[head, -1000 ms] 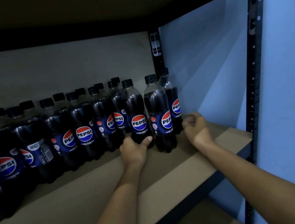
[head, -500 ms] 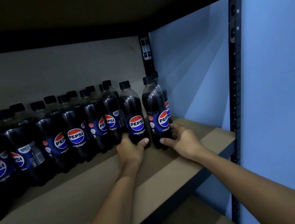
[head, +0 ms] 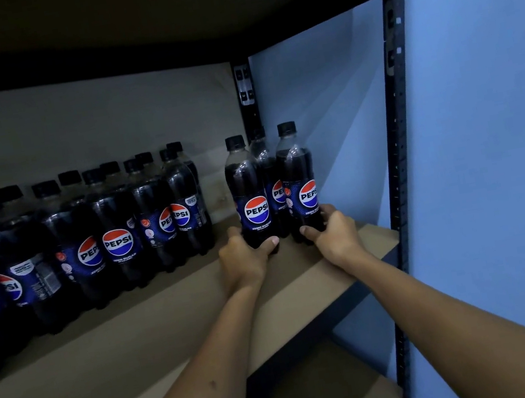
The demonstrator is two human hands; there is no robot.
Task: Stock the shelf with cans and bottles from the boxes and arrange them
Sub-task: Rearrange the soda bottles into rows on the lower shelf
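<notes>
Dim shelf point(head: 177, 320), brown board, blue wall to the right. Main row of bottles point(head: 118, 237): packed at the back left, labels forward. Left hand point(head: 247, 260): fingers curled round the base of one bottle point(head: 250, 194), gripped low, likely so it slides upright. Right hand point(head: 337, 238): fingers wrapped round the base of the end bottle point(head: 297, 175). Third bottle point(head: 268, 177) behind and between them. The three stand at the right end, a gap from the row, probably being spaced out.
</notes>
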